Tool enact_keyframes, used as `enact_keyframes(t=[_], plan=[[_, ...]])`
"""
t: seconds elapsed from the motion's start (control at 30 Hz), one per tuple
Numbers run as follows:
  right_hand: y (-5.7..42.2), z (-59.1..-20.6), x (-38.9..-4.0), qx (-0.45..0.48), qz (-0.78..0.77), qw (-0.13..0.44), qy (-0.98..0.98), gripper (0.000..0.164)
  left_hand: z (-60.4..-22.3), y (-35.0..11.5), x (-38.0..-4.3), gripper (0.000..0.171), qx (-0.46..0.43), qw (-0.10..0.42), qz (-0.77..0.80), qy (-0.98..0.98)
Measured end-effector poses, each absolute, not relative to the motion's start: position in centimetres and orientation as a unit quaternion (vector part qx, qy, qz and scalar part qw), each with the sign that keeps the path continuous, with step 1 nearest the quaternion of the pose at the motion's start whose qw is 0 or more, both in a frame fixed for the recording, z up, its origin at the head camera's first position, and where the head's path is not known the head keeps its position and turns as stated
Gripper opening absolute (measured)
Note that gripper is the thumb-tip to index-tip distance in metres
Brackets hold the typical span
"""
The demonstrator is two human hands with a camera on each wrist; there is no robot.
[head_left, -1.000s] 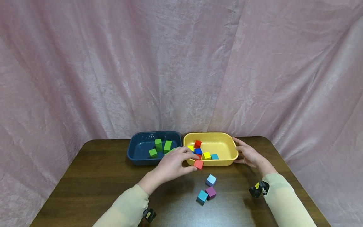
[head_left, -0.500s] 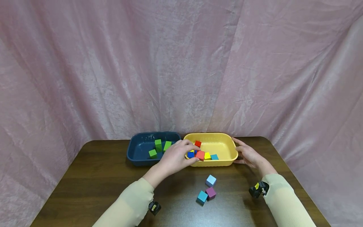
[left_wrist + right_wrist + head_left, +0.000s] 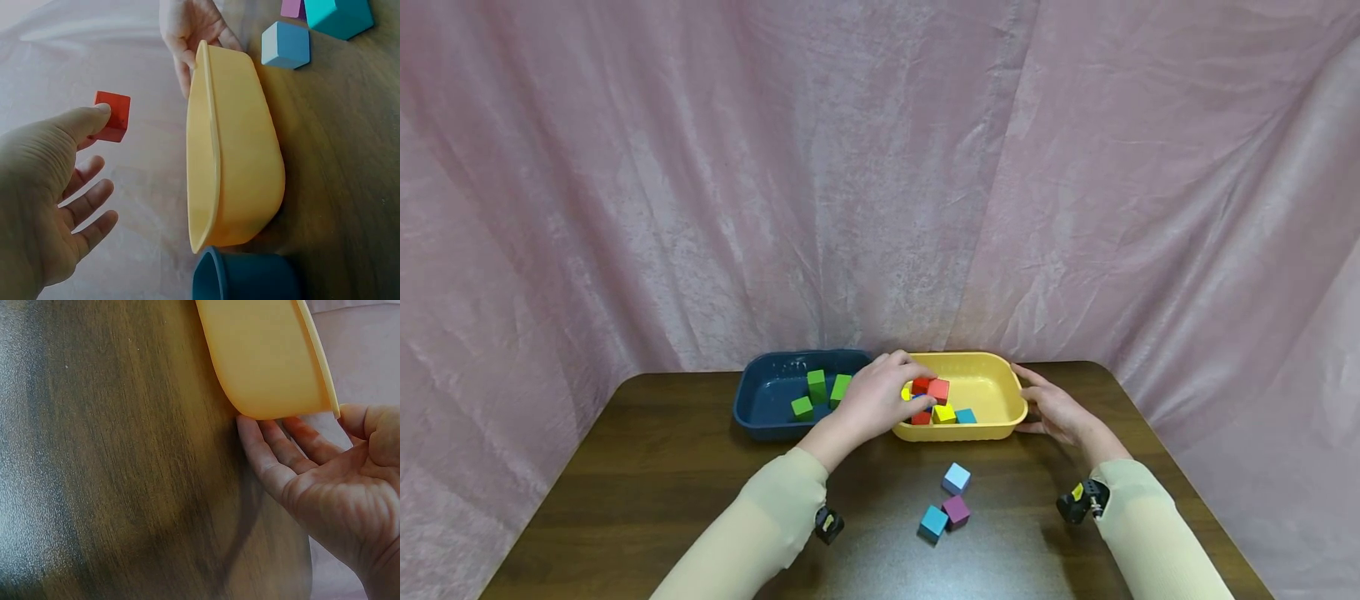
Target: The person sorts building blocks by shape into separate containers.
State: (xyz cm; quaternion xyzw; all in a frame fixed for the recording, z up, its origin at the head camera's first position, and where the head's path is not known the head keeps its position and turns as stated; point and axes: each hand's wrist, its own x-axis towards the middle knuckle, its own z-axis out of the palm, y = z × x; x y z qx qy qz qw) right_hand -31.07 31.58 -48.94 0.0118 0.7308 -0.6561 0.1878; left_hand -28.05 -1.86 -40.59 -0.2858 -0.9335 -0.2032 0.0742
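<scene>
My left hand [image 3: 880, 396] pinches a red cube [image 3: 938, 391] between thumb and fingers, above the left part of the yellow tray [image 3: 992, 430]. In the left wrist view this red cube [image 3: 113, 117] is clear of the tray, and the other fingers are spread. My right hand [image 3: 1060, 410] touches the tray's right end. The right wrist view shows its fingertips [image 3: 249, 427] against the end wall and the thumb at the rim. Inside the tray lie a yellow cube [image 3: 943, 414], a teal cube [image 3: 966, 416] and red cubes [image 3: 921, 418]; blue and yellow ones are partly hidden.
Left of the yellow tray stands a dark blue tray [image 3: 751, 423] with several green blocks [image 3: 817, 386], partly behind my left hand. On the wooden table [image 3: 625, 500] sit a light blue cube [image 3: 956, 478], a purple cube [image 3: 956, 512] and a teal cube [image 3: 933, 522]. A pink curtain [image 3: 880, 183] hangs behind.
My left hand has carried the red cube from the yellow tray's front edge up and inward over the tray. My right hand stays at the tray's right end.
</scene>
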Motion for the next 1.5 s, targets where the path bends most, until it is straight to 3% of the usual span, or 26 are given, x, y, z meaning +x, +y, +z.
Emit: enact_keyframes(t=[0.6, 1.5], plan=[[31.4, -48.9, -31.3, 0.018, -0.656, 0.19, 0.73, 0.065, -41.2, 0.0, -30.5, 0.043, -0.243, 0.063, -0.191, -0.949], [31.4, -48.8, -31.0, 0.019, -0.659, 0.192, 0.726, 0.066, -42.1, 0.2, -30.8, 0.051, -0.216, 0.046, -0.203, -0.954]])
